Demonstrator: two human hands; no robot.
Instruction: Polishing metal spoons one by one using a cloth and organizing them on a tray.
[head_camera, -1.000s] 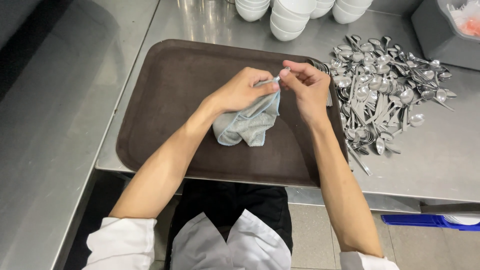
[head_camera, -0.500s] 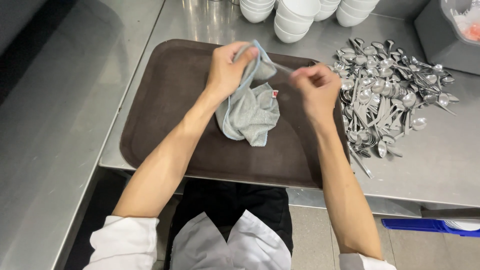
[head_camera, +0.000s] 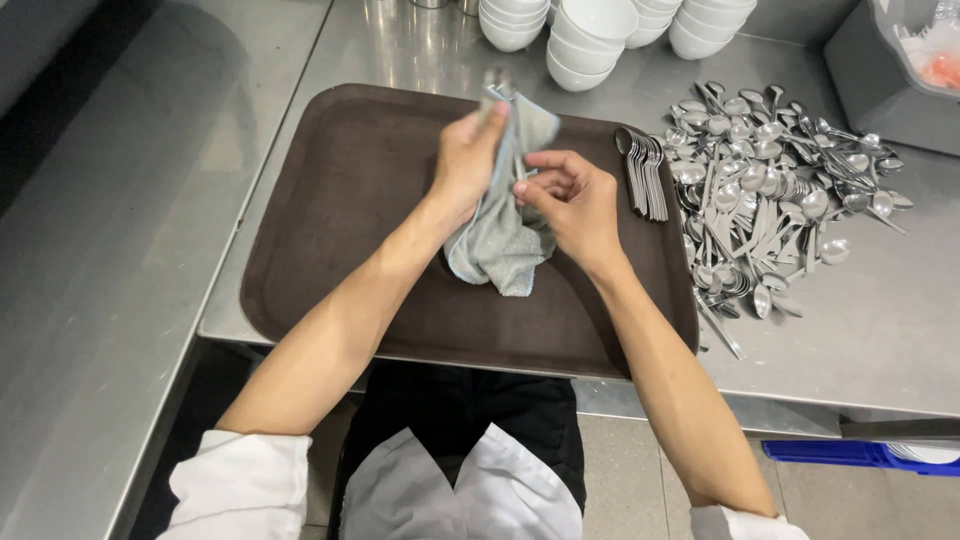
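Two bare hands meet over a dark brown tray (head_camera: 330, 200) on a steel counter (head_camera: 880, 330). The left hand (head_camera: 468, 155) is closed around a grey cloth (head_camera: 500, 235), gripping its upper part with the fingers curled shut; a metal handle tip, blurred, seems to poke out above the fist at twelve o'clock, though what piece of cutlery it belongs to cannot be told. The right hand (head_camera: 570, 200) is partly closed just beside it at three o'clock, thumb and fingertips pinching the cloth's edge — the rest of the cloth hangs down toward six o'clock, above or on the tray; which cannot be told.

A likely risk: whatever is wrapped in the cloth could slip out of the fold and clatter onto the tray, since only fabric friction seems to hold it. The trailing cloth could also drag against the neat row of spoons (head_camera: 645, 170) at the tray's three o'clock edge and scatter them.

Further right, at two to three o'clock, lies a loose heap of spoons (head_camera: 770, 180). Stacked white bowls (head_camera: 590, 40) stand at twelve o'clock — well apart from the hands.
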